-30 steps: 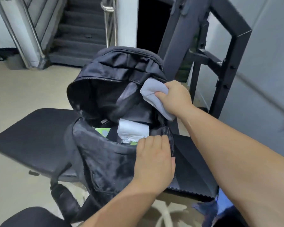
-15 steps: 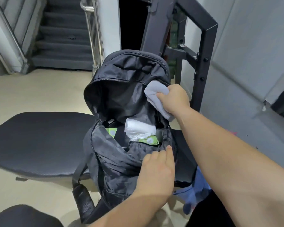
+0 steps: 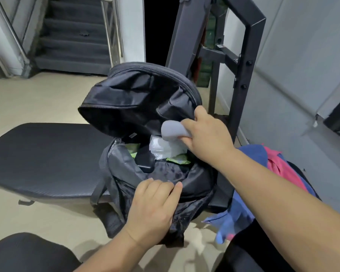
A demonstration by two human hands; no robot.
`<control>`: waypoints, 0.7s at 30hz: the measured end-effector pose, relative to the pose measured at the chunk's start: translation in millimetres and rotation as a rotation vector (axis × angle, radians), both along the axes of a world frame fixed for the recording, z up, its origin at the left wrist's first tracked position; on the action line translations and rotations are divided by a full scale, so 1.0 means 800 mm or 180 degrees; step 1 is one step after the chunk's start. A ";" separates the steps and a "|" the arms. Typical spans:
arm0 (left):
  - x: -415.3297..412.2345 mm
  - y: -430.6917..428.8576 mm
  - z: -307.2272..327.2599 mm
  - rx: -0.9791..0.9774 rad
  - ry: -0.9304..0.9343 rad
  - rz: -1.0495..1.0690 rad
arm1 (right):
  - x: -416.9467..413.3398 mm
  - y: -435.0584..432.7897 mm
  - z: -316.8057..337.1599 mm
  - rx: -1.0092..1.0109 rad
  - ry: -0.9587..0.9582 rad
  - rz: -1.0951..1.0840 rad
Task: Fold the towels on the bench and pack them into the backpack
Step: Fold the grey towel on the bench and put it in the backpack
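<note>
Staircase (image 3: 71, 42) at back; black steel frame (image 3: 249, 55) against grey wall (image 3: 302, 65).

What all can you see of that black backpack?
The backpack is black, thin nylon-like cloth, standing upright on the bench, its main zip open and top flap thrown back. Inside lie a white bag, green packets and a black case. The left hand grips its front rim; the right hand holds a grey towel at the opening. A strap hangs below the bench edge.

right hand (image 3: 206, 134) lowered grey towel (image 3: 174, 130) into backpack (image 3: 141, 107) mouth.
</note>
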State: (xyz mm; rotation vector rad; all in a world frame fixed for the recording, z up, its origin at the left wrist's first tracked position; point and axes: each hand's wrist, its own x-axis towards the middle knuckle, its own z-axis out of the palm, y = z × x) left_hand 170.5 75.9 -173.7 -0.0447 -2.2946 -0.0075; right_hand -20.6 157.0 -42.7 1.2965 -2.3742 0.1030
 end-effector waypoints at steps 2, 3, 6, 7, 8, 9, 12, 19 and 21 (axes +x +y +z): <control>0.000 0.001 -0.008 0.0043 0.0136 -0.0047 | 0.009 0.001 0.013 0.0393 -0.0348 -0.0351; 0.001 0.002 -0.011 0.0027 0.0181 -0.0055 | 0.011 0.001 0.023 0.0489 -0.0502 -0.0453; 0.003 0.004 -0.015 -0.0016 0.0238 -0.0071 | 0.002 -0.002 0.044 0.0405 -0.0884 -0.0535; 0.004 0.004 -0.015 -0.0013 0.0246 -0.0077 | -0.004 -0.005 0.047 0.0300 -0.0925 -0.0547; 0.004 0.005 -0.014 -0.0001 0.0250 -0.0087 | -0.013 -0.008 0.048 0.0180 -0.0950 -0.0581; 0.004 0.004 -0.014 0.0012 0.0249 -0.0097 | -0.021 -0.011 0.047 0.0034 -0.0984 -0.0646; 0.002 0.002 -0.014 0.0049 0.0296 -0.0166 | -0.035 -0.013 0.044 -0.0235 -0.1198 -0.1012; -0.004 -0.004 -0.010 0.0142 0.0526 -0.0354 | 0.034 0.008 0.038 0.1191 -0.1012 -0.0957; -0.004 -0.003 -0.012 0.0135 0.0547 -0.0371 | 0.049 0.010 0.039 0.1335 -0.1114 -0.0702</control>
